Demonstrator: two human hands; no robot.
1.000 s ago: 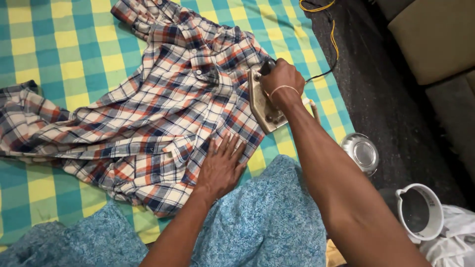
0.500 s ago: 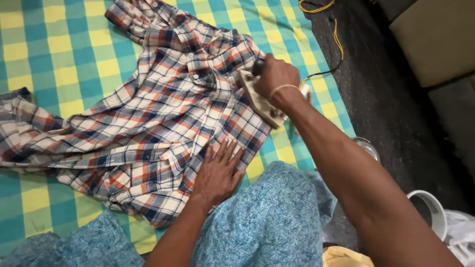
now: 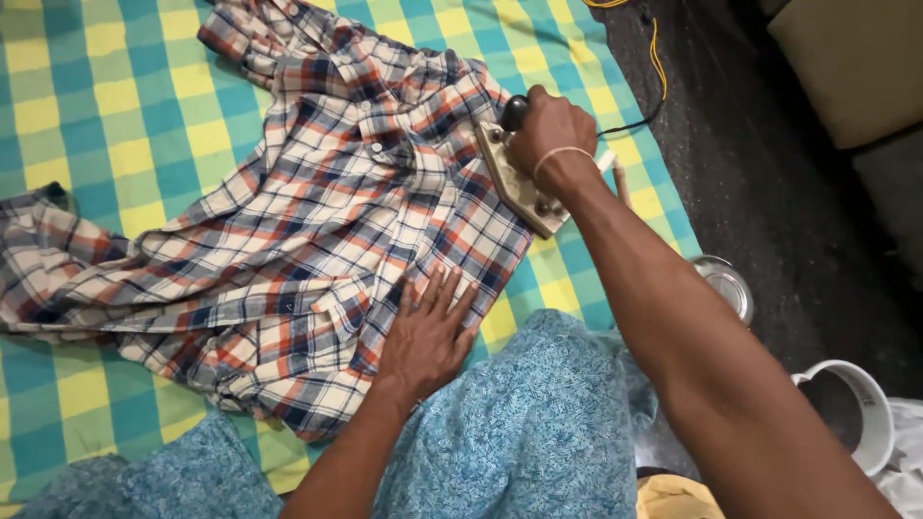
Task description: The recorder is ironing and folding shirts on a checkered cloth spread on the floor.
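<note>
- One plaid shirt (image 3: 288, 231) in red, navy and cream lies spread flat on one checked cloth (image 3: 106, 106) of green, yellow and blue squares; the shirt fills the middle of the view, its collar toward 12 o'clock.
- One metal iron (image 3: 517, 183) sits on the shirt's edge at about 2 o'clock from the middle, its sole down on the fabric.
- The right hand (image 3: 550, 130) is wrapped tight around the iron's dark handle, fingers fully closed on it; one pale band circles the wrist.
- The left hand (image 3: 428, 332) lies flat and spread, palm down, pressing the shirt's lower hem at 6 o'clock, gripping nothing.
- One yellow cord (image 3: 654, 53) runs off at 1 o'clock.
- One round metal bowl (image 3: 726, 286) and one white mug (image 3: 851, 413) stand on the dark floor at 4 o'clock, well apart from the iron.
</note>
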